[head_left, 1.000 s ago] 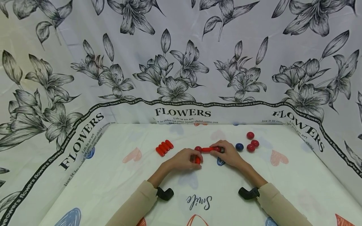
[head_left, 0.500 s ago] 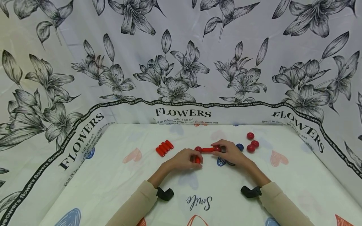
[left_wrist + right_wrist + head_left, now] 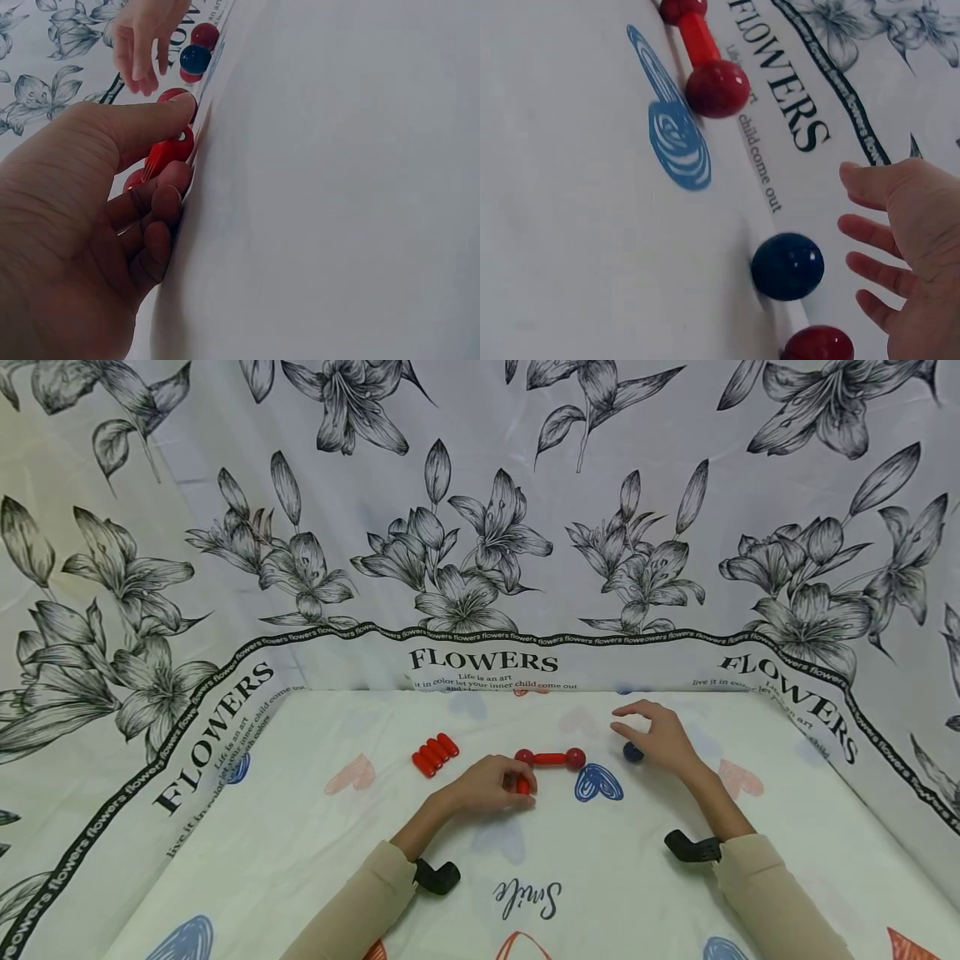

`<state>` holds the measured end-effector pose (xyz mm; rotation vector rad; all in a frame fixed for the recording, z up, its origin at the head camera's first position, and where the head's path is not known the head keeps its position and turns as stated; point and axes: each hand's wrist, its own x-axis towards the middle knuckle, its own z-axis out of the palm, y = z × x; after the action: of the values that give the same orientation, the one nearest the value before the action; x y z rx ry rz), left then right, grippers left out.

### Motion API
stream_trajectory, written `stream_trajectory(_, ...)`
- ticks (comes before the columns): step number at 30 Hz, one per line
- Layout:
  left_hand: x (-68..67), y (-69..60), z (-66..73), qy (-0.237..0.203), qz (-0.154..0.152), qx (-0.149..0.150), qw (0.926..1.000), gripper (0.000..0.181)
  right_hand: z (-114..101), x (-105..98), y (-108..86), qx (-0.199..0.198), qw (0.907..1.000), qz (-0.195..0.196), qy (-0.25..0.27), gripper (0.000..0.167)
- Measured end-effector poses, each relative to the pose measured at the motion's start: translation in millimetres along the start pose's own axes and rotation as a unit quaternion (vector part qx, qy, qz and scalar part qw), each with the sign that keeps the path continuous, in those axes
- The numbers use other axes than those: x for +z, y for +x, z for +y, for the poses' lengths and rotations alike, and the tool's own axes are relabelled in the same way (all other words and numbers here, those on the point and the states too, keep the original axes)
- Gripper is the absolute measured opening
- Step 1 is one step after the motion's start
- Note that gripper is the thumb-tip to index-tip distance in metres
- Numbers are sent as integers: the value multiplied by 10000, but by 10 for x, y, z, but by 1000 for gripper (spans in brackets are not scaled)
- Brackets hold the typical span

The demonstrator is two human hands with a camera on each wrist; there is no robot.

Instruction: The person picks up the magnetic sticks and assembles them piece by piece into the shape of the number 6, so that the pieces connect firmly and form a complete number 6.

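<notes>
One blue ball [image 3: 787, 266] toward the tabletop's [image 3: 300, 827] far edge should be skirted by the empty right hand [image 3: 660, 741], the left hand's [image 3: 489, 783] pinched stick [image 3: 522, 786] steadied.

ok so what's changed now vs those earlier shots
The right hand has let go of the red ball at the right end of the red rod and moved right and farther out, near the blue ball, holding nothing. Unchanged: the left hand still grips a red piece, and the four red rods lie side by side.
</notes>
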<state>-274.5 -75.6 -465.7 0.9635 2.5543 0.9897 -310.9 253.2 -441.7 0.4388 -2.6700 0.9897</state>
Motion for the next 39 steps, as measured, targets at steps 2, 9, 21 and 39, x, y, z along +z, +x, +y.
stream_trajectory(2,-1,-2,-1,6,26,-2,10000,13,89,-41,0,86,9996,142,-226,37)
stream_trajectory(9,-15,-14,28,21,45,-32,10000,13,387,-85,-31,126,9992,190,-319,42)
stream_trajectory(21,-19,-13,54,18,1,-42,10000,12,615,-117,-117,262,9969,720,-163,23)
stream_trajectory(39,7,-13,-2,-54,64,-49,10000,12,775,-172,-162,695,9932,932,-95,30)
